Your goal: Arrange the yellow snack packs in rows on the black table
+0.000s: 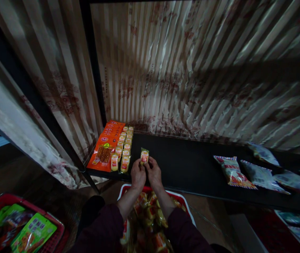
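Observation:
Between the fingertips of both hands is a small wrapped snack cake (144,156), upright, with a red label on clear film. My left hand (138,174) pinches its lower left side, and my right hand (154,172) grips its lower right side. Both are over the front part of a black shelf (181,165). To the left, two rows of similar wrapped cakes (125,163) run back along the shelf. Beside them lies a row of overlapping orange snack packets (103,149). Under my forearms, a red basket with a white rim (188,207) holds many more wrapped cakes.
Several puffed snack bags (234,171) lie on the shelf's right part. A dark metal post (93,59) and a patterned curtain (192,77) bound the shelf. At lower left stands a red basket (57,225) with green packets (35,232).

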A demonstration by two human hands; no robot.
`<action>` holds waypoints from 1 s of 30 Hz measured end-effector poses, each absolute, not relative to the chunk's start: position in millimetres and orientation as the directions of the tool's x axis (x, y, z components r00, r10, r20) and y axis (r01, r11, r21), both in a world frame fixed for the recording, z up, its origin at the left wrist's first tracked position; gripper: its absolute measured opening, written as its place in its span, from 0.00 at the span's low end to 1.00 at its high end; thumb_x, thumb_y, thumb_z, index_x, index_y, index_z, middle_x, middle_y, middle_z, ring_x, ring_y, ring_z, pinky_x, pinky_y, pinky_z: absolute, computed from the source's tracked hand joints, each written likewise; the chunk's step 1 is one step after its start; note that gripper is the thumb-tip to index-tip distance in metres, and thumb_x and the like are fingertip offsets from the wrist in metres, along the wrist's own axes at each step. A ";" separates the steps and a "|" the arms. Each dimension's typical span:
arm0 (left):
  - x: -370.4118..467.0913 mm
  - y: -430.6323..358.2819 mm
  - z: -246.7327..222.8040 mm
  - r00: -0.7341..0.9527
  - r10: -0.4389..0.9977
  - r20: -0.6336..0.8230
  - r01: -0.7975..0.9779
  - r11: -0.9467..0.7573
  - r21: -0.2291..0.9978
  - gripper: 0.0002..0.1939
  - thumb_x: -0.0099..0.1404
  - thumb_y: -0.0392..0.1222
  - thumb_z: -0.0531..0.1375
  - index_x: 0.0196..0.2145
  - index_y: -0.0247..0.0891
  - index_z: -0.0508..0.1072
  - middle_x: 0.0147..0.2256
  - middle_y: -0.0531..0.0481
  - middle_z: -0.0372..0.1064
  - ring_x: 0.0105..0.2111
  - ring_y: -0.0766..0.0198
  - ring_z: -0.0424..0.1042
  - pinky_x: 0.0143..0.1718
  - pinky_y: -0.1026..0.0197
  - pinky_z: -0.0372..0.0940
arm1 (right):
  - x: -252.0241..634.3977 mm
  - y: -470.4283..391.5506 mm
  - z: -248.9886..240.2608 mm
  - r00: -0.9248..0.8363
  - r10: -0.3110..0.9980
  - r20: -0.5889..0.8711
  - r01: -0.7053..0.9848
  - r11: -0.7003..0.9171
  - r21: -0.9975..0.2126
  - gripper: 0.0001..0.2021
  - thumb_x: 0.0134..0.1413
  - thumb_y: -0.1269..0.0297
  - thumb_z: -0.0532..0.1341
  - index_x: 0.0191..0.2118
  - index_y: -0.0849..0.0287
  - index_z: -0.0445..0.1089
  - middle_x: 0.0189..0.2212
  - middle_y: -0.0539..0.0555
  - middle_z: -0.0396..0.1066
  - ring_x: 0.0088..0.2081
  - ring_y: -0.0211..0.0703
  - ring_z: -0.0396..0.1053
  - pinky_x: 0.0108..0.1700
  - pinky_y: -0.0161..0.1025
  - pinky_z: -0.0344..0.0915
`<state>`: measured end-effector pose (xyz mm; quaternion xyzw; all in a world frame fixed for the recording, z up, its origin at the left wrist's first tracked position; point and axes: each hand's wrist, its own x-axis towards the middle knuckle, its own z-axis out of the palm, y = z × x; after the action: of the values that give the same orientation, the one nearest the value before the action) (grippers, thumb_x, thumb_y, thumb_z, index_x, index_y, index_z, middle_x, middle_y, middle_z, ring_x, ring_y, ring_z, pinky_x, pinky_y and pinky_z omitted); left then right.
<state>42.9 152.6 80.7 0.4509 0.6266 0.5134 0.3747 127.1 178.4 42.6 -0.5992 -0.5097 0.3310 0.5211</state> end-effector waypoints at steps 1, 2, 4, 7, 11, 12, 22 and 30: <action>43.2 156.0 81.5 -0.316 0.949 -0.012 0.185 0.074 0.980 0.16 0.59 0.31 0.50 0.44 0.36 0.70 0.46 0.43 0.71 0.48 0.61 0.68 0.53 0.57 0.60 | 126.9 182.6 41.8 0.267 0.954 0.136 0.264 0.064 -0.962 0.21 0.49 0.54 0.58 0.48 0.59 0.67 0.43 0.58 0.74 0.43 0.47 0.72 0.47 0.45 0.66; 43.6 159.2 82.2 -0.319 0.948 -0.019 0.190 0.084 0.978 0.16 0.59 0.31 0.51 0.44 0.36 0.70 0.46 0.43 0.71 0.48 0.61 0.68 0.54 0.57 0.59 | 126.7 186.5 41.4 0.273 0.952 0.137 0.264 0.063 -0.963 0.21 0.49 0.54 0.58 0.48 0.59 0.67 0.43 0.58 0.74 0.43 0.47 0.72 0.47 0.45 0.66; 44.6 164.9 83.6 -0.324 0.945 -0.036 0.197 0.104 0.975 0.17 0.59 0.32 0.51 0.45 0.36 0.70 0.47 0.42 0.70 0.49 0.60 0.68 0.54 0.58 0.59 | 125.8 193.2 42.0 0.282 0.950 0.135 0.267 0.058 -0.962 0.21 0.48 0.55 0.58 0.47 0.59 0.67 0.43 0.59 0.74 0.43 0.47 0.72 0.47 0.45 0.67; 45.5 173.1 85.0 -0.327 0.943 -0.057 0.206 0.129 0.970 0.17 0.59 0.32 0.51 0.46 0.35 0.70 0.48 0.40 0.70 0.50 0.59 0.67 0.54 0.57 0.59 | 124.5 201.3 45.2 0.278 0.952 0.128 0.279 0.048 -0.959 0.21 0.48 0.55 0.57 0.47 0.60 0.67 0.42 0.59 0.74 0.43 0.48 0.72 0.47 0.45 0.67; 45.0 183.4 87.2 -0.314 0.946 -0.074 0.219 0.148 0.964 0.18 0.60 0.33 0.50 0.47 0.32 0.69 0.49 0.38 0.69 0.51 0.58 0.67 0.54 0.56 0.58 | 123.2 211.4 47.7 0.277 0.952 0.128 0.285 0.046 -0.958 0.22 0.47 0.54 0.57 0.47 0.61 0.67 0.42 0.60 0.74 0.43 0.49 0.72 0.48 0.46 0.66; 44.7 186.0 87.9 -0.310 0.948 -0.074 0.224 0.148 0.963 0.18 0.61 0.33 0.50 0.48 0.32 0.69 0.50 0.38 0.68 0.51 0.58 0.66 0.55 0.56 0.58 | 122.9 214.4 47.3 0.274 0.953 0.129 0.277 0.050 -0.959 0.22 0.47 0.54 0.57 0.47 0.60 0.67 0.43 0.60 0.74 0.43 0.49 0.72 0.48 0.47 0.66; 47.9 214.4 87.2 -0.332 0.942 -0.046 0.225 0.126 0.966 0.18 0.59 0.33 0.52 0.47 0.35 0.70 0.53 0.39 0.66 0.55 0.58 0.62 0.58 0.56 0.54 | 118.5 250.1 37.9 0.287 0.946 0.151 0.275 0.069 -0.959 0.21 0.47 0.54 0.57 0.46 0.59 0.66 0.42 0.59 0.74 0.41 0.48 0.73 0.45 0.46 0.68; 51.5 233.9 80.8 -0.355 0.934 -0.031 0.233 0.120 0.965 0.17 0.61 0.36 0.51 0.47 0.36 0.70 0.55 0.41 0.64 0.58 0.57 0.59 0.61 0.54 0.50 | 118.5 269.5 35.0 0.298 0.941 0.162 0.301 0.068 -0.951 0.20 0.46 0.55 0.58 0.45 0.58 0.67 0.40 0.58 0.75 0.41 0.48 0.73 0.46 0.47 0.67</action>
<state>51.5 233.9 80.8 0.4432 0.6586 0.4935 0.3553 118.5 269.5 35.0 -0.6109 -0.5082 0.3046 0.5252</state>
